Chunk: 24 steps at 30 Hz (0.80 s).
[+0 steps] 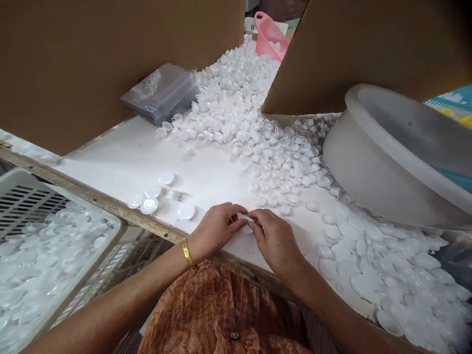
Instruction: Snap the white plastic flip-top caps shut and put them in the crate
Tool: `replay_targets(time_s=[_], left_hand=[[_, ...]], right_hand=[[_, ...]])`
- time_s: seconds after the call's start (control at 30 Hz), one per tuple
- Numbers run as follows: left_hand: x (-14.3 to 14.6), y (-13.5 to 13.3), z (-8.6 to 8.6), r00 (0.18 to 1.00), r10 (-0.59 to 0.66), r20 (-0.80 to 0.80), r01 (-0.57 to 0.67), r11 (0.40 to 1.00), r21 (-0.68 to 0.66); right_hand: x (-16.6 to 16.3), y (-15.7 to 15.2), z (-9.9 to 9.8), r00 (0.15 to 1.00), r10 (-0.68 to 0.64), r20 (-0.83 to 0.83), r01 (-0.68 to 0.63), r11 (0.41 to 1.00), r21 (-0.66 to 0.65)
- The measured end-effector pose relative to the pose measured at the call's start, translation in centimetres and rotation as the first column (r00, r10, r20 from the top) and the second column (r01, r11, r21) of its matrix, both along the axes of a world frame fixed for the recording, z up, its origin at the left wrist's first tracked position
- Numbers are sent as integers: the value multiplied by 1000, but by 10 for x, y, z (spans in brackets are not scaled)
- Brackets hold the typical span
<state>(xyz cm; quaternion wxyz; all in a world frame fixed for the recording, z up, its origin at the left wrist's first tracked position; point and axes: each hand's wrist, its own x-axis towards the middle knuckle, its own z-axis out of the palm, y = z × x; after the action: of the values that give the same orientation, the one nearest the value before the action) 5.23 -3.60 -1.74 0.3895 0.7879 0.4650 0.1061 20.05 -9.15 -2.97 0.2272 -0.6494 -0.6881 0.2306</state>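
My left hand (217, 230), with a gold bracelet on its wrist, and my right hand (276, 242) meet near the table's front edge. Both are closed in a pinch around a small white plastic piece (247, 228). Fingers cover most of it, so its exact shape is unclear. Left of my hands lie several round white toy saucers (149, 205) and a small clear-looking piece (174, 195). Beyond my fingers spreads a large heap of tiny white toy teacups (239, 110). At the right, near my forearm, is a pile of white saucer-like discs (372, 265).
A grey-white plastic basin (354, 147) stands tilted at the right. Brown cardboard panels (110, 59) rise at the back. Clear plastic bags (162, 91) lie beside the cups, and a pink scoop (267, 37) sits behind. Below left, a white basket (116, 231) holds white pieces.
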Motion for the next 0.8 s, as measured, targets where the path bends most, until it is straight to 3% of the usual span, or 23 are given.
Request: replay_targets(time_s=[0.1,0.23,0.37,0.53,0.7,0.8], left_hand=[[1,-2,-7,999,41,-14,-42,997,-69],[2,2,-8,993,121,17,-107,930,-351],[3,7,-6,989,124,83,-66,864,-499],[-4,15,-4,991,102,86,-46,867,-496],[-17,22,7,996,84,4,-74,892,-447],[-19,20,15,986,64,-153,-101,963,-249]], right_hand=[[1,-3,-1,998,27,65,-30,998,50],[4,-13,-2,997,46,63,-55,988,147],[5,-24,-8,999,8,-37,-5,997,82],[-5,-18,-15,965,-32,-260,32,999,-6],[-16,-6,-13,934,-5,-358,-4,1000,-23],[-17,-6,-12,902,-16,-432,-4,999,-46]])
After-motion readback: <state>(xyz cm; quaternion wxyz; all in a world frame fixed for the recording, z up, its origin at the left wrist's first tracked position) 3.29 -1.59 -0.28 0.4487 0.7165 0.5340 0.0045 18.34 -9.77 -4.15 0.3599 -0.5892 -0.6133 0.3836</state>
